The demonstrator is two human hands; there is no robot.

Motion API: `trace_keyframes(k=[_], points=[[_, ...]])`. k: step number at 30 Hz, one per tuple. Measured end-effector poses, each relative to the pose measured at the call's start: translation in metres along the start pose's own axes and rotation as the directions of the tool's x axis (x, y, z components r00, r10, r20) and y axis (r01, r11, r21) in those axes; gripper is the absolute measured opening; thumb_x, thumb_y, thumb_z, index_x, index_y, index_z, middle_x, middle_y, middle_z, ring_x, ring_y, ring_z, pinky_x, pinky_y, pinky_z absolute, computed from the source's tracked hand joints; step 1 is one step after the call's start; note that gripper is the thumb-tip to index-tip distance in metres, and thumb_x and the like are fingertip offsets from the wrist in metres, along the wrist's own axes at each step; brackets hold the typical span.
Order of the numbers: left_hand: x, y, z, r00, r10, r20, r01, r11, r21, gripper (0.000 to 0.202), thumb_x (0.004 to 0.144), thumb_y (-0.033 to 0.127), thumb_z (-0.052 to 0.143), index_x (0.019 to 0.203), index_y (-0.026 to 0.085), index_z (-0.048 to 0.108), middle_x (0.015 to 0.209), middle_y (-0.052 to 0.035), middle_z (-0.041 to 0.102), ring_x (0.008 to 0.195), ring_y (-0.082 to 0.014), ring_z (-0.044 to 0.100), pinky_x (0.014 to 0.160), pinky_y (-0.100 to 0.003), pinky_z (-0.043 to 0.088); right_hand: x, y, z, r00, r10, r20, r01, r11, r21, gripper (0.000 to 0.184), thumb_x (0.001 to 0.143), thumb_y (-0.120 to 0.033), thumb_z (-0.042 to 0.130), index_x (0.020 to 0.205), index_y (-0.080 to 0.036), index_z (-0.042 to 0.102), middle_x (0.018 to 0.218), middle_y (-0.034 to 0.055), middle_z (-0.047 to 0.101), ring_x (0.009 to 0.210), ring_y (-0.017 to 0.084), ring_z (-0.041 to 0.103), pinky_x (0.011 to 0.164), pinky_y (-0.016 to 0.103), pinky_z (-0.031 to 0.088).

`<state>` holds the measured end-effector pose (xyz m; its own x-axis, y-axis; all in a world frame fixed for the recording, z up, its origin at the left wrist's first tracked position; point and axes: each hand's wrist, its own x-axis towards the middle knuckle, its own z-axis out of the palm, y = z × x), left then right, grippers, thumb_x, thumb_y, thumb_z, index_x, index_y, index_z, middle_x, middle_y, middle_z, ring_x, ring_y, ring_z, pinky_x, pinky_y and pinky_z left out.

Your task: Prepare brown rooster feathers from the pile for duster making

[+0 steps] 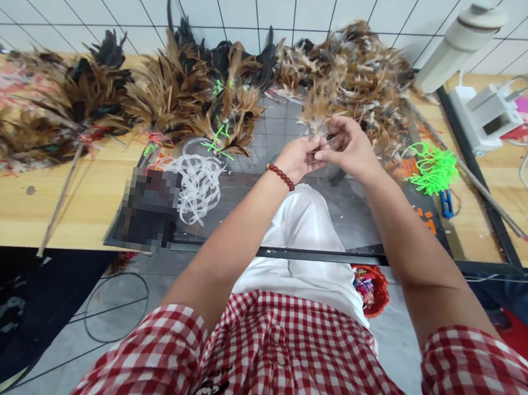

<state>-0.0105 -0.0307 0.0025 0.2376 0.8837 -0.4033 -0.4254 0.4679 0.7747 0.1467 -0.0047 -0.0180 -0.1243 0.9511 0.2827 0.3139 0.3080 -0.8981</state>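
Observation:
Both hands meet above the dark glass panel (256,186), close to the big feather pile. My left hand (299,157), with a beaded bracelet at the wrist, is closed in a pinch at the base of a small bunch of brown feathers (319,109). My right hand (353,148) is closed too, thumb and fingers pinching at the same base. The feather tips point up and away from me. Fingers partly hide the stems. Just behind lies a heap of loose brown feathers (359,66).
White plastic strips (195,187) lie left, beside feather bundles (171,89) tied with green and pink string. To the right are bright green cords (432,167), a blue clip-like object (447,203), a power strip (477,118) with cables and a white bottle (461,45). A red basket (381,296) stands below.

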Motion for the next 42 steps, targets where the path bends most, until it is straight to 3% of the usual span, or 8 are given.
trace_keyframes(k=[4,10,14,19,23,29,35,42], points=[[0.002,-0.002,-0.002,1.0,0.009,0.019,-0.009,1.0,0.0,0.013,0.099,0.024,0.065,0.088,0.018,0.066,0.083,-0.0011,0.072,0.094,-0.0132,0.072,0.095,-0.029,0.057,-0.006,-0.001,0.004,0.993,-0.115,-0.037,0.1,0.953,-0.285,0.059,0.076,-0.041,0.09,0.127,-0.027,0.066,0.133,0.0123,0.062,0.112,0.027,0.063,0.09,0.041,0.058],[0.002,-0.004,0.002,0.999,0.047,0.016,-0.047,0.999,0.005,0.017,0.099,0.032,0.068,0.091,0.018,0.067,0.087,-0.0002,0.072,0.091,-0.011,0.072,0.089,-0.025,0.056,-0.004,0.006,0.012,0.975,-0.105,-0.194,0.073,0.983,-0.167,0.063,0.074,-0.042,0.094,0.127,-0.025,0.064,0.126,0.0099,0.063,0.097,0.021,0.063,0.079,0.035,0.055],[0.004,0.002,0.004,0.985,0.12,-0.126,-0.129,0.99,-0.064,0.018,0.101,0.037,0.066,0.098,0.02,0.069,0.079,0.0028,0.068,0.077,-0.0055,0.068,0.075,-0.015,0.052,0.005,0.007,-0.026,0.951,-0.165,-0.26,0.131,0.981,-0.146,0.041,0.082,-0.044,0.088,0.112,-0.025,0.067,0.107,0.0056,0.069,0.082,0.016,0.055,0.079,0.036,0.048],[0.012,0.006,-0.001,0.965,0.12,-0.232,-0.156,0.978,-0.14,0.016,0.101,0.036,0.067,0.104,0.021,0.071,0.063,0.0071,0.056,0.056,-0.0017,0.055,0.057,-0.011,0.043,0.007,0.007,-0.073,0.964,-0.22,-0.15,0.113,0.848,-0.518,0.005,0.088,-0.026,0.074,0.084,-0.026,0.072,0.087,0.0072,0.071,0.095,0.026,0.06,0.093,0.046,0.044],[0.015,0.004,-0.004,0.96,0.112,-0.258,-0.158,0.974,-0.164,0.013,0.101,0.031,0.067,0.105,0.02,0.073,0.064,0.0073,0.057,0.054,-0.0007,0.054,0.057,-0.011,0.043,0.006,0.02,-0.057,0.989,-0.143,0.044,0.134,0.719,-0.682,0.01,0.086,-0.024,0.066,0.087,-0.023,0.076,0.095,0.0096,0.074,0.1,0.031,0.066,0.091,0.048,0.048],[0.015,0.002,0.001,0.953,0.132,-0.271,-0.18,0.971,-0.16,0.014,0.103,0.028,0.063,0.106,0.018,0.072,0.067,0.0058,0.062,0.059,-0.0014,0.059,0.063,-0.011,0.047,0.006,0.035,-0.029,0.995,-0.075,-0.06,0.006,0.674,-0.738,0.013,0.083,-0.03,0.069,0.085,-0.02,0.076,0.093,0.0124,0.073,0.095,0.031,0.067,0.086,0.045,0.051],[0.012,0.002,0.001,0.943,0.184,-0.276,-0.194,0.981,-0.01,0.016,0.098,0.032,0.072,0.091,0.018,0.069,0.066,0.0062,0.062,0.055,-0.0002,0.057,0.058,-0.011,0.044,0.003,0.002,-0.038,0.991,-0.129,0.045,0.122,0.684,-0.72,0.017,0.092,-0.025,0.056,0.097,-0.021,0.072,0.104,0.0134,0.075,0.104,0.031,0.067,0.097,0.048,0.048],[0.016,-0.006,0.004,0.944,0.222,-0.244,-0.176,0.965,0.196,0.018,0.093,0.029,0.076,0.081,0.018,0.067,0.073,0.0024,0.07,0.059,-0.005,0.065,0.06,-0.015,0.051,-0.01,-0.019,-0.021,0.97,-0.205,0.133,0.235,0.628,-0.742,0.018,0.095,-0.03,0.053,0.094,-0.023,0.07,0.088,0.0094,0.072,0.099,0.031,0.066,0.104,0.055,0.043]])
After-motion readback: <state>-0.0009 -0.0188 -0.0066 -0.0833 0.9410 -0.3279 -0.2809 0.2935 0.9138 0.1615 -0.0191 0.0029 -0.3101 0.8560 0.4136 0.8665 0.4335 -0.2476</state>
